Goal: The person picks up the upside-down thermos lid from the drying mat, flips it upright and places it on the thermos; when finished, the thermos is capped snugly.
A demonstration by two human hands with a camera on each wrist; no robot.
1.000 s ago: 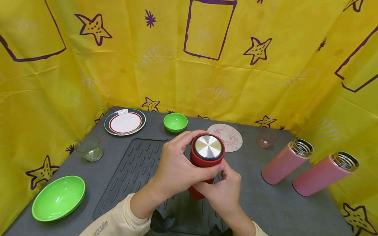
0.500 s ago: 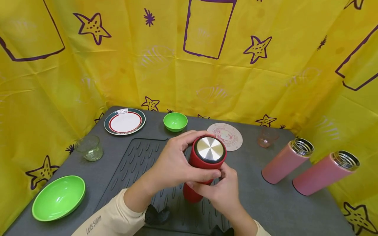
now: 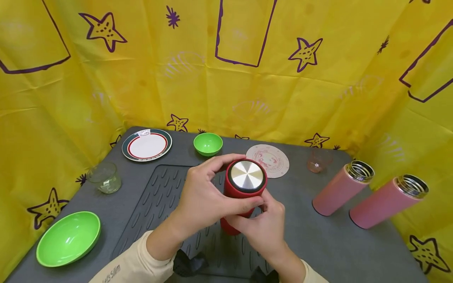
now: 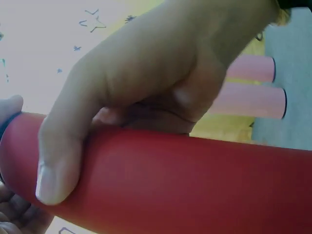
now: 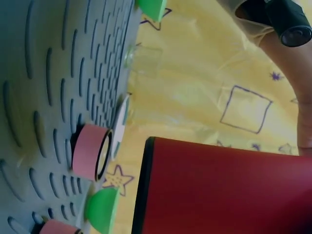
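Left hand (image 3: 203, 196): clamped round red bottle (image 3: 236, 192) | Right hand (image 3: 263, 228): clamped on same | Mat (image 3: 155, 204): beneath | Pink bottles (image 3: 335, 192): two, upright, mouths open

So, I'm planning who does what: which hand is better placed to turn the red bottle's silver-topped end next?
Probably the left hand: it holds the red bottle nearer the silver-topped end, while the right hand holds lower and could steady it.
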